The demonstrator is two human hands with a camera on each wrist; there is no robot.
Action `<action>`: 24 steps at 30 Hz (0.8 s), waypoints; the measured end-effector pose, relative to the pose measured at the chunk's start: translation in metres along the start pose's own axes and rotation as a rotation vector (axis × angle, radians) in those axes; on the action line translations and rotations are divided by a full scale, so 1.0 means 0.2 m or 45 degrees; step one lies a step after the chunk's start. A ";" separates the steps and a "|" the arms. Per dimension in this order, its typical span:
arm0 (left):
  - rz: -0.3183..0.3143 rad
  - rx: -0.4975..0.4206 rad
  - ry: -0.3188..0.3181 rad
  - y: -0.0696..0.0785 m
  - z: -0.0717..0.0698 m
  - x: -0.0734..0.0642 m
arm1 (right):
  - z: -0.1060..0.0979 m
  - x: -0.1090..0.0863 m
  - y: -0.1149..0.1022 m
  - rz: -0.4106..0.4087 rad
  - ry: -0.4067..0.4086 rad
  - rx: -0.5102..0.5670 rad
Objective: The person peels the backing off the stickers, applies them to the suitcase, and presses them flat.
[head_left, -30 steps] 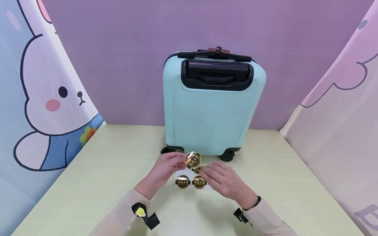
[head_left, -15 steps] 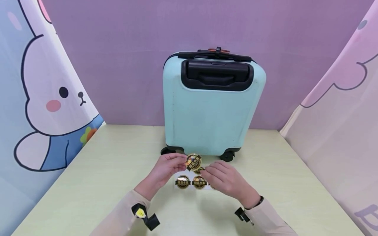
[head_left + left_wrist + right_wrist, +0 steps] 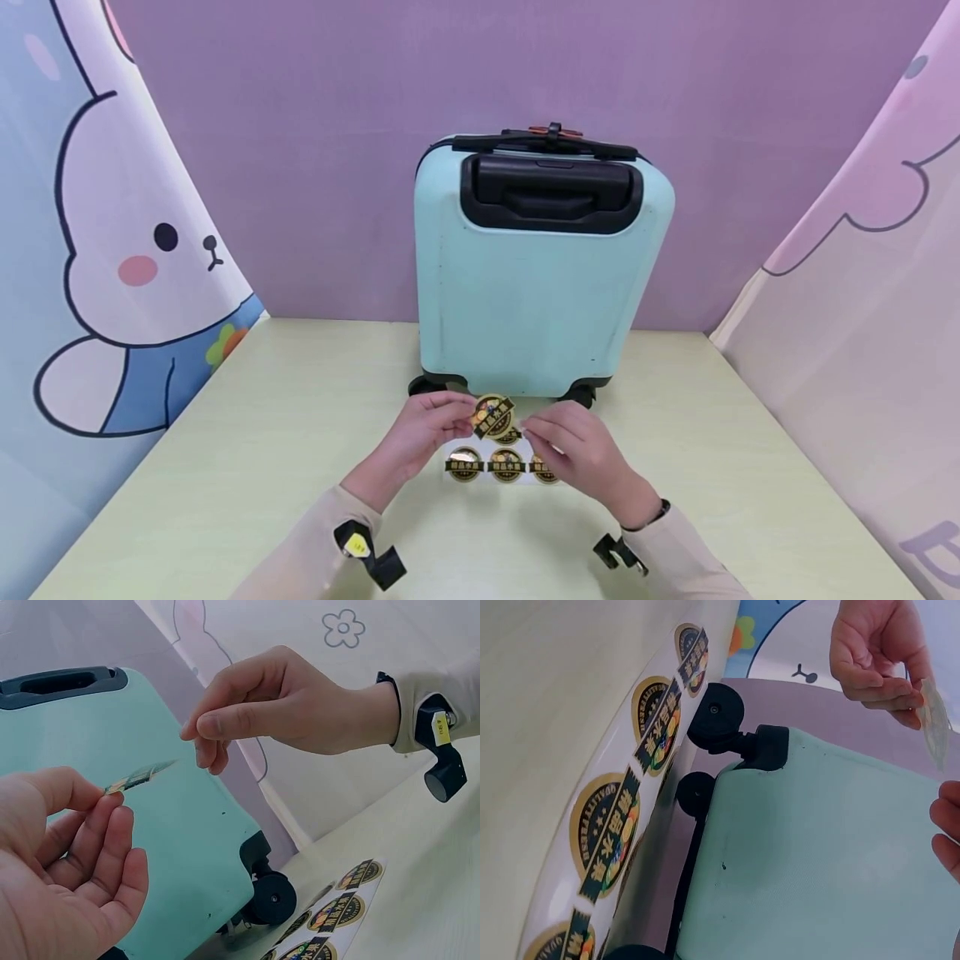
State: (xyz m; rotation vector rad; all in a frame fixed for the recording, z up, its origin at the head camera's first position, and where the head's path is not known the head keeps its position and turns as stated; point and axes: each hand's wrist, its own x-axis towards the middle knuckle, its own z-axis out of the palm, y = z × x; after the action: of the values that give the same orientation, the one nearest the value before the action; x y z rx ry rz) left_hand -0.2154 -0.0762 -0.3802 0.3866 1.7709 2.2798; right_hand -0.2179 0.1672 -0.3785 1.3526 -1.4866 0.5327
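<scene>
My left hand (image 3: 431, 425) pinches a round gold-and-black sticker (image 3: 495, 417) between thumb and forefinger, its printed face toward the head camera. Edge-on in the left wrist view, the same sticker (image 3: 139, 778) looks thin, with a clear rim. Just right of it hovers my right hand (image 3: 577, 454). In the left wrist view a gap separates the right fingertips (image 3: 199, 750) from the sticker, and nothing plain shows between them. Below both hands lies a white sticker sheet (image 3: 486, 479) with several matching stickers (image 3: 604, 832), partly covered by the hands in the head view.
Behind the hands a mint-green suitcase (image 3: 525, 308) stands upright on black wheels (image 3: 427, 385), its black handle (image 3: 553, 193) near the top. The pale table (image 3: 315, 375) reaches back to a purple backdrop (image 3: 315, 167). Printed cloths hang at both sides.
My right hand has drawn slightly right, away from the held sticker, baring more of the sheet's stickers. The left hand keeps its pinch; its sticker sits slightly lower and turned a little.
</scene>
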 end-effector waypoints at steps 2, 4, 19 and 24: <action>0.000 0.000 -0.004 0.00 0.00 0.00 | 0.00 0.00 0.00 0.038 0.035 0.017; -0.004 -0.001 -0.003 0.00 0.00 0.00 | 0.01 0.00 0.00 0.089 0.070 0.045; 0.044 0.072 -0.021 0.00 0.02 0.01 | 0.01 -0.02 -0.07 0.745 0.061 0.298; 0.058 0.123 -0.007 -0.01 0.02 0.02 | 0.01 0.00 -0.09 1.006 0.054 0.491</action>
State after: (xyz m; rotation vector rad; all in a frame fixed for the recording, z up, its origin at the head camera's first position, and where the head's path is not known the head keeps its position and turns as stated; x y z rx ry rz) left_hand -0.2183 -0.0695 -0.3810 0.4551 1.8936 2.2259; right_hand -0.2020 0.1601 -0.3859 0.9690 -1.9307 1.3928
